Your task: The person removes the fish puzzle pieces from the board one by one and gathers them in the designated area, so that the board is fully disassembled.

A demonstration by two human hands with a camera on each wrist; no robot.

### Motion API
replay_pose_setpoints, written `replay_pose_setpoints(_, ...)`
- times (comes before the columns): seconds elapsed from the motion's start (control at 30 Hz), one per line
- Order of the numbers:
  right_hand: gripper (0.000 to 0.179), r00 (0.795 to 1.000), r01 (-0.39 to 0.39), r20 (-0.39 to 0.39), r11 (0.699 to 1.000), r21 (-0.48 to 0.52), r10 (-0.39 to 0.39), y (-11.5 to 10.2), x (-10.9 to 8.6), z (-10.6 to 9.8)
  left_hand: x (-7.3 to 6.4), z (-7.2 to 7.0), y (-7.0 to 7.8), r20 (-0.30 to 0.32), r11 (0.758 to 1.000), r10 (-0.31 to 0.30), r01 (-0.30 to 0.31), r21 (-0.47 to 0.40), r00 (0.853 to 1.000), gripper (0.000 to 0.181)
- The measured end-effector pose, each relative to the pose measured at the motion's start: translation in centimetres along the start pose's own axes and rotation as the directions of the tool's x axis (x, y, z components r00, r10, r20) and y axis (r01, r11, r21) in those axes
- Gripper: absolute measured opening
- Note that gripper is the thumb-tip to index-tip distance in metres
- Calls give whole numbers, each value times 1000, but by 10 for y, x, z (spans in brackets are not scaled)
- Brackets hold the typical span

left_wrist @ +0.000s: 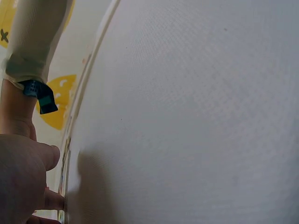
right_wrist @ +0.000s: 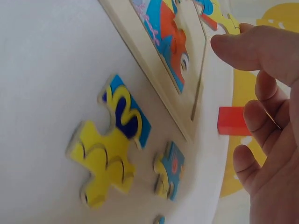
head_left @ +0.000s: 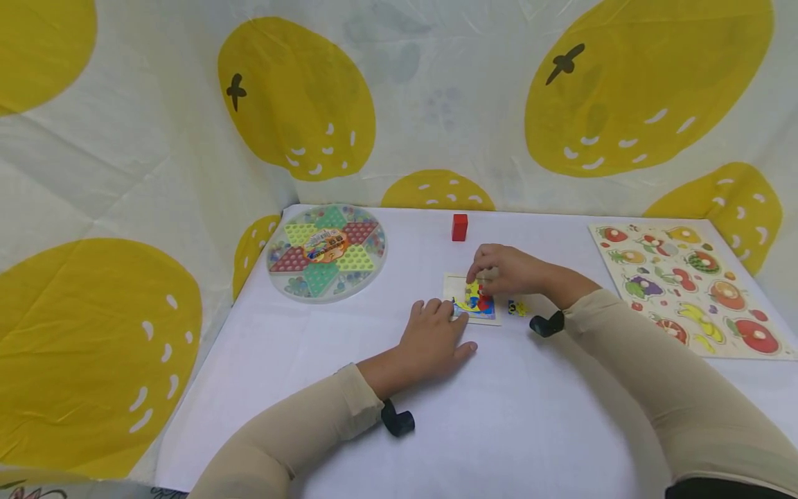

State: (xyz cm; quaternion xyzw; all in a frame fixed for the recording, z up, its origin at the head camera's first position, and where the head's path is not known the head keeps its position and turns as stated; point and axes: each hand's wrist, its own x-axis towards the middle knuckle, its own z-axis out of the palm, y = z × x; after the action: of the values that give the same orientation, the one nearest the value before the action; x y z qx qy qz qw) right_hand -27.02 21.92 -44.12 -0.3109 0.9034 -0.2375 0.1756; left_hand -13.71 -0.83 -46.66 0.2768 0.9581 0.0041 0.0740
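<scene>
At the left of the worktop [head_left: 324,333] lies a round game board [head_left: 326,252], well apart from both hands. Next comes the left hand [head_left: 434,342], palm down, fingers extended at the near left side of a wooden puzzle tray [head_left: 455,284], its grip holding nothing. The tray carries a partly filled picture, with bare wood at its far left. Beyond it stands a red block [head_left: 459,227]. The right hand [head_left: 511,270] reaches in from the right; its grip pinches a yellow piece [right_wrist: 228,24] between thumb and finger, over the tray. Whether that piece touches the tray, and its long axis, cannot be told. Loose pieces [right_wrist: 110,151] lie just right of the tray, nearer the right hand. Farthest right is a fruit board [head_left: 654,281].
</scene>
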Motion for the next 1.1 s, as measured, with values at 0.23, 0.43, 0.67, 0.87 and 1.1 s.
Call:
replay_pose_setpoints(0.23, 26, 998, -54, -8, 998, 9, 54, 7, -20, -16, 0, 0, -1, -9, 1000, 3, -3, 0, 1000, 70)
replay_pose_setpoints(0.43, 25, 998, -69, -15, 998, 10, 69, 23, -43, -28, -1, -1, -3, -14, 1000, -7, 7, 2, 1000, 71)
replay_pose_setpoints(0.67, 24, 996, -94, 0, 994, 52, 94, 38, -72, -32, -3, 3, -5, -30, 1000, -12, 11, -11, 999, 71)
replay_pose_setpoints(0.87, 25, 993, -115, 26, 991, 64, 114, 50, -96, -27, 0, 9, -3, -47, 1000, 11, -12, -14, 999, 70)
replay_pose_setpoints(1.1, 26, 987, -149, 63, 988, 44, 146, 60, -106, -23, -1, 9, -2, -40, 1000, 6, -6, 2, 999, 68)
